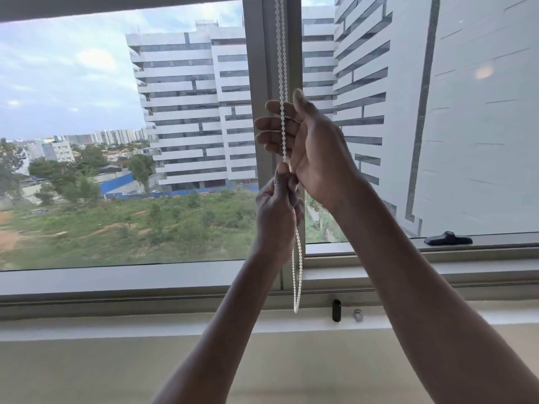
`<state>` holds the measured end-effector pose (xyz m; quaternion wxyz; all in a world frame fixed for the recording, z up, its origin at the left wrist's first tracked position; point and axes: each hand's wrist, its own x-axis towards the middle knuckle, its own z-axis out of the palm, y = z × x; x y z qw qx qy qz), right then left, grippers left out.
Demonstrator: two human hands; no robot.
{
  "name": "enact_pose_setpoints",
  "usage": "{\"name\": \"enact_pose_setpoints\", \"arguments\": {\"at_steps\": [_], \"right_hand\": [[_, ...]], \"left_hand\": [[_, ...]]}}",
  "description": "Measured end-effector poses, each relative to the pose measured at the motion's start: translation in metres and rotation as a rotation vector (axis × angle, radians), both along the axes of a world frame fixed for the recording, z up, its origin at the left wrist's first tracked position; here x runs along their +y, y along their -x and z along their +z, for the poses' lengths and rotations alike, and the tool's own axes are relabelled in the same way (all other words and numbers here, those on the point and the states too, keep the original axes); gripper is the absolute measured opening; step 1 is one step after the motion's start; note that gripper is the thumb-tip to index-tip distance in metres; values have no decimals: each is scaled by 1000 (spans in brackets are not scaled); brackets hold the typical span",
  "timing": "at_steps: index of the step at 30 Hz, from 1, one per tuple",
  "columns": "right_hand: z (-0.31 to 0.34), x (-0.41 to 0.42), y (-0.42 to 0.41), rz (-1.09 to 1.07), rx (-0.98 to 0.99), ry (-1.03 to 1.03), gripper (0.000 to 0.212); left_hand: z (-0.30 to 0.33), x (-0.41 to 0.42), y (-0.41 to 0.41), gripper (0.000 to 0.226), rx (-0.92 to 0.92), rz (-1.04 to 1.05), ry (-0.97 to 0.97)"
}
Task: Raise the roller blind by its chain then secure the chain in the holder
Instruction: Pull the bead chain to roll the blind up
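A white bead chain [281, 53] hangs in two strands down the grey window post [256, 83] from the top of the frame. My left hand [277, 211] is closed on the chain below the middle, thumb up. Just above it, my right hand [306, 147] is spread, fingers apart, with the chain running across its palm. Below my left hand the chain's loop [297, 275] hangs free, ending just above the sill. The blind's bottom edge [116, 8] shows as a grey band along the top left. No chain holder is clearly visible.
A small black object [336, 310] and a small silver cylinder [358, 315] stand on the white sill [116, 325]. A black window handle [448, 237] lies on the right pane's lower frame. Buildings and greenery lie beyond the glass.
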<state>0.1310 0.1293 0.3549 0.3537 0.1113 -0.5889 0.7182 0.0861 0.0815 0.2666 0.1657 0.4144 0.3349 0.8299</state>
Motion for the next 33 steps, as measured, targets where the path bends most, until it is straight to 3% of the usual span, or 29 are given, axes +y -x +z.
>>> {"name": "enact_pose_setpoints", "arguments": {"at_steps": [6,15,23,26,29,33], "right_hand": [[-17,-1,4,-33,-71,38,42],[-36,-6,14,-40,77,143,39],[-52,-7,19,-445,187,-126,41],[-73,-3,22,-522,181,-184,40],[-109,-1,24,-546,119,-204,40],[-139,-5,30,-431,20,-148,41]], "left_hand": [[-38,1,-8,50,-57,24,103],[-43,2,-2,43,-91,35,83],[-49,9,11,49,57,158,207],[-36,5,26,59,112,104,281],[1,-3,37,68,46,-51,220],[50,-10,35,74,132,-194,203]]}}
